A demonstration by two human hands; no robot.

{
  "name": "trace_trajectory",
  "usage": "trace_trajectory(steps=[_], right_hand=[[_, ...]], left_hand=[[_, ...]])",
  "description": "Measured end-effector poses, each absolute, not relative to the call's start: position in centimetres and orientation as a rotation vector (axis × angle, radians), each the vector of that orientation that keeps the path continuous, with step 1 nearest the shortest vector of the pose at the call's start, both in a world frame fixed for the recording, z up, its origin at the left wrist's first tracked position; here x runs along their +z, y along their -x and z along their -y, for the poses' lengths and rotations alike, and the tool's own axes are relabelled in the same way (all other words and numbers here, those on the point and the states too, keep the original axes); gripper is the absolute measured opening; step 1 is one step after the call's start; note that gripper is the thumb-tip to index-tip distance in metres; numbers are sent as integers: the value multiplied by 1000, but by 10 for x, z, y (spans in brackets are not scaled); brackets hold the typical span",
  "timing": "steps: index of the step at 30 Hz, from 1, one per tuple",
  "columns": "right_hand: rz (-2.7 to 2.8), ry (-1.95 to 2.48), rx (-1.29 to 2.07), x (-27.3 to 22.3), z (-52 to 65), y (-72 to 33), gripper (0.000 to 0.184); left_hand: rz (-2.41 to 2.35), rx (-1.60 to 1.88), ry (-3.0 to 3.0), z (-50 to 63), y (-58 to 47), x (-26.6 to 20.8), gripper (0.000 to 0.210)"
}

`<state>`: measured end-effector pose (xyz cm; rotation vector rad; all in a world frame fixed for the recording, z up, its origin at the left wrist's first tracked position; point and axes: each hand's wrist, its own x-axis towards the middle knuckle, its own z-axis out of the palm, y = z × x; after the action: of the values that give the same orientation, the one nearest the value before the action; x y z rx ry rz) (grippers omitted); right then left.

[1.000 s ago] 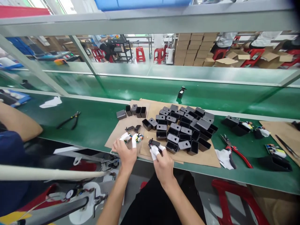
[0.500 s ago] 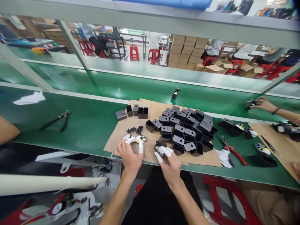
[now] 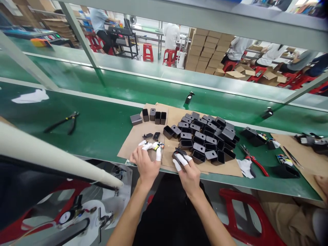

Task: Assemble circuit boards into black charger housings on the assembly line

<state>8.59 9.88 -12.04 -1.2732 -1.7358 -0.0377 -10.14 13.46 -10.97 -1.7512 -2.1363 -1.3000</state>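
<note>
White finger cots cover the fingertips of both my hands. My left hand (image 3: 146,165) pinches a small circuit board (image 3: 159,145) with yellow and other coloured parts, low over the cardboard. In my right hand (image 3: 189,172) is a black plastic case (image 3: 180,152), gripped near the table's front edge; its inside is mostly hidden by my fingers. Just beyond the left hand lie two small black pieces, one flat (image 3: 147,136) and one upright (image 3: 156,136). Many open black cases (image 3: 200,138) crowd the cardboard right of my hands, and a few more (image 3: 153,114) stand at its back left.
Black-handled pliers (image 3: 68,123) and a white cloth (image 3: 30,96) lie to the left. Red-handled pliers (image 3: 253,160) rest right of the cardboard (image 3: 135,143). Black devices (image 3: 189,98) stand on the green belt behind. A co-worker's hand (image 3: 321,184) shows at the right edge.
The co-worker's arm at right has withdrawn from the black device, which now stands on the belt. My hands keep their holds while the camera view has shifted slightly.
</note>
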Motion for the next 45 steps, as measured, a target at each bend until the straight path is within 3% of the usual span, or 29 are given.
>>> trace_trajectory(steps=[6,10,16,21,25,30,37,40,45], right_hand=[[1770,1258,6,-115,-103,-88,32],[1733,1186,-60,-101,-94,-82,37],[1666,1089,-68,-14,-134,-120,51],[1626,1643,121,43,-305,-188,51],[1648,1854,344,28,-417,-218,33],[1693,1941,474,1,-460,-230,37],[1797,1767,425,35,-393,-262,30],[1878,1586,404,48,-315,-274,14],[1686,1449,420,25,-172,-298,53]], left_hand=[[2144,-1327,1760,-135,102,-110,35],[2135,-1312,1750,-135,103,-108,35],[2088,-1249,1737,-136,106,-111,33],[2046,-1214,1746,-137,110,-117,30],[2009,-1168,1739,-140,115,-123,30],[1918,-1192,1763,-147,121,-128,28],[1658,-1505,1793,-144,108,-105,25],[1543,-1512,2069,-146,77,-82,26],[1569,-1284,2500,-165,19,-72,32]])
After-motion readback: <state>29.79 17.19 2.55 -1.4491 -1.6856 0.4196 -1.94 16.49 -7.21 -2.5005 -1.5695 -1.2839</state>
